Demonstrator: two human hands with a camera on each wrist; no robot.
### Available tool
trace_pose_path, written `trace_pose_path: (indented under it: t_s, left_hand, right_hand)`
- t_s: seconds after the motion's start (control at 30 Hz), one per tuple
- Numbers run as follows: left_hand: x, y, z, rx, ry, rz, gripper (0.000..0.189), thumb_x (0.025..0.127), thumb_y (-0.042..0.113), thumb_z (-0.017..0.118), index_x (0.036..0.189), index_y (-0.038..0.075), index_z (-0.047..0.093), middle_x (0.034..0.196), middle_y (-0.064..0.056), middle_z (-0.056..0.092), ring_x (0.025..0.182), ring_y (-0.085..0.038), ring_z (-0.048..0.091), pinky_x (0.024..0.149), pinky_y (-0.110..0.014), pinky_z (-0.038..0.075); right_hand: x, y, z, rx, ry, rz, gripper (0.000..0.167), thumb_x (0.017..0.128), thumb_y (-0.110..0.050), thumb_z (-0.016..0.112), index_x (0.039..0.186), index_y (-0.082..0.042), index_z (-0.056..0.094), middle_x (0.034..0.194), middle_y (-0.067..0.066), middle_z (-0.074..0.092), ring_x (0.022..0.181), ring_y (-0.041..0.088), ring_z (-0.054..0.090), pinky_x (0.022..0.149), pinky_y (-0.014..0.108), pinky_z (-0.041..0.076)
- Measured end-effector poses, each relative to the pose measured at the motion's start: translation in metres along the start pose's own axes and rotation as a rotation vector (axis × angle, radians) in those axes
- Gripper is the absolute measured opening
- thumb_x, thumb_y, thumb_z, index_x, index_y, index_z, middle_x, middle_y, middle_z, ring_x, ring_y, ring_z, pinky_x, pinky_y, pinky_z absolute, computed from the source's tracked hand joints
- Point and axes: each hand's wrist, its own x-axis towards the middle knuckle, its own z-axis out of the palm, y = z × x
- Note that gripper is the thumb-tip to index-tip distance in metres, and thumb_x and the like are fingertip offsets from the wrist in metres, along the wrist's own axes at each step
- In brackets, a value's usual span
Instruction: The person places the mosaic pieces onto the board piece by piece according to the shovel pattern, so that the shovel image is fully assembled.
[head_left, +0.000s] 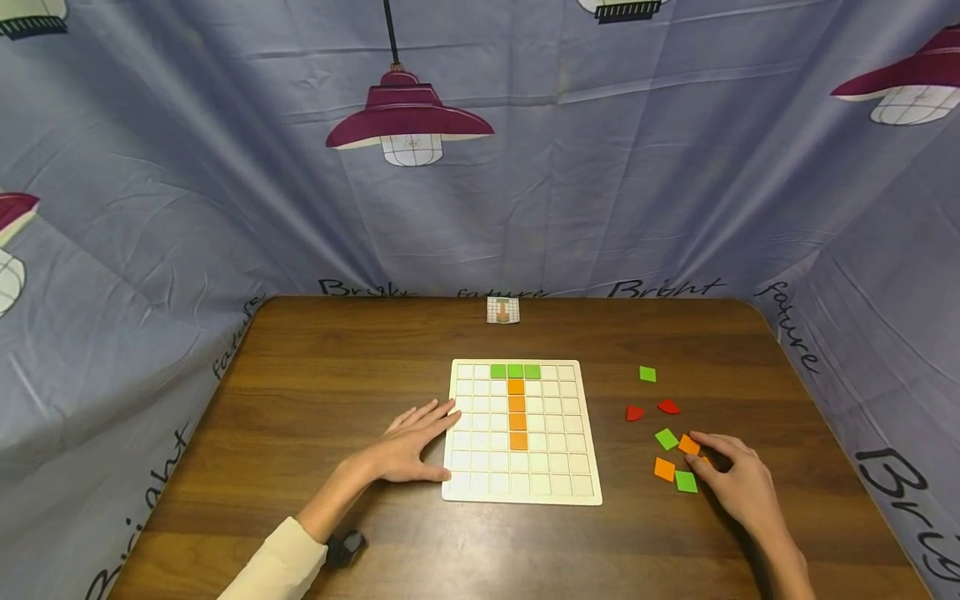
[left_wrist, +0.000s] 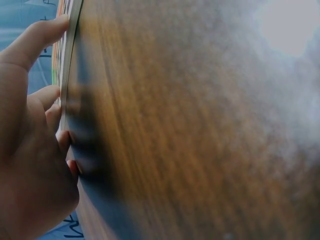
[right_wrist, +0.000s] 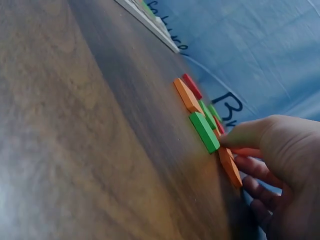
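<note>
A white gridded board [head_left: 555,462] lies on the table. Three green square tiles [head_left: 515,372] form a row at its top, with a column of orange square tiles [head_left: 517,404] below them. My left hand [head_left: 408,446] rests at the board's left edge, fingers spread, thumb and fingertips touching the rim. Right of the board, my right hand [head_left: 738,483] pinches an orange square tile [head_left: 689,445] between thumb and forefinger, low over the tabletop. Another orange tile [right_wrist: 230,170] lies partly hidden beneath that hand. Beside it are a green tile [head_left: 686,482], an orange tile [head_left: 664,469] and another green tile [head_left: 666,439].
Two red pieces [head_left: 634,413] with a curved side and a lone green tile [head_left: 647,374] lie farther back on the right. A small pattern card [head_left: 503,311] sits at the table's back edge. Printed blue-grey curtain [head_left: 540,208] surrounds the wooden table [head_left: 337,358].
</note>
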Motion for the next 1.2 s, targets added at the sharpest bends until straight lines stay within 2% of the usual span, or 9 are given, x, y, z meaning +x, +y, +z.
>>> trace_pose_path:
  t_s: [0.27, 0.43, 0.67, 0.8, 0.97, 1.07, 1.2]
  left_hand:
    - [-0.001, 0.000, 0.001, -0.011, 0.014, 0.005, 0.091, 0.088, 0.048, 0.071, 0.160, 0.015, 0.026, 0.166, -0.004, 0.014, 0.151, -0.031, 0.006, 0.116, -0.059, 0.008]
    - [-0.001, 0.001, 0.001, -0.008, 0.011, 0.003, 0.091, 0.088, 0.048, 0.070, 0.160, 0.015, 0.026, 0.166, -0.003, 0.014, 0.151, -0.031, 0.006, 0.116, -0.058, 0.008]
    - [-0.001, 0.000, 0.001, -0.005, 0.011, 0.001, 0.091, 0.088, 0.049, 0.070, 0.160, 0.016, 0.026, 0.166, -0.003, 0.014, 0.151, -0.030, 0.006, 0.116, -0.058, 0.008]
    - [-0.001, 0.000, 0.002, -0.002, 0.003, -0.005, 0.091, 0.088, 0.050, 0.070, 0.160, 0.017, 0.025, 0.166, -0.002, 0.013, 0.151, -0.029, 0.005, 0.116, -0.057, 0.008]
    - [-0.001, 0.000, 0.002, -0.006, 0.007, -0.002, 0.091, 0.088, 0.049, 0.070, 0.160, 0.017, 0.025, 0.166, -0.002, 0.013, 0.151, -0.029, 0.005, 0.116, -0.057, 0.008]
    - [-0.001, 0.000, 0.002, -0.004, 0.008, -0.001, 0.091, 0.088, 0.049, 0.070, 0.160, 0.017, 0.025, 0.166, -0.002, 0.013, 0.151, -0.029, 0.006, 0.116, -0.058, 0.008]
    - [-0.001, 0.000, 0.001, -0.004, 0.005, 0.001, 0.091, 0.088, 0.049, 0.070, 0.160, 0.016, 0.025, 0.166, -0.003, 0.013, 0.151, -0.030, 0.006, 0.116, -0.058, 0.008]
  right_hand:
    - [0.007, -0.004, 0.000, -0.051, -0.004, -0.007, 0.030, 0.085, -0.006, 0.075, 0.113, 0.005, 0.072, 0.115, 0.028, 0.062, 0.104, 0.051, 0.051, 0.083, 0.065, 0.037]
    - [0.007, -0.007, -0.001, -0.063, 0.040, -0.015, 0.029, 0.082, -0.004, 0.076, 0.110, 0.005, 0.073, 0.111, 0.028, 0.064, 0.104, 0.051, 0.053, 0.083, 0.064, 0.038]
    - [0.006, -0.030, 0.001, -0.031, 0.047, -0.008, 0.030, 0.084, -0.009, 0.076, 0.112, 0.000, 0.074, 0.114, 0.024, 0.066, 0.104, 0.045, 0.054, 0.081, 0.062, 0.042]
    - [0.008, -0.049, 0.013, 0.016, 0.026, -0.098, 0.028, 0.082, -0.006, 0.078, 0.110, -0.002, 0.076, 0.113, 0.019, 0.067, 0.105, 0.041, 0.055, 0.082, 0.059, 0.044]
    - [0.011, -0.073, 0.036, 0.058, 0.004, -0.215, 0.030, 0.078, -0.001, 0.081, 0.107, -0.006, 0.078, 0.110, 0.011, 0.070, 0.101, 0.032, 0.059, 0.079, 0.047, 0.048]
    - [0.014, -0.086, 0.052, 0.066, -0.026, -0.244, 0.029, 0.077, -0.004, 0.082, 0.106, -0.008, 0.078, 0.108, 0.006, 0.071, 0.099, 0.026, 0.061, 0.076, 0.041, 0.050]
    - [0.017, -0.103, 0.073, 0.085, -0.075, -0.281, 0.028, 0.076, -0.003, 0.082, 0.103, -0.009, 0.079, 0.105, 0.001, 0.071, 0.097, 0.022, 0.060, 0.077, 0.040, 0.051]
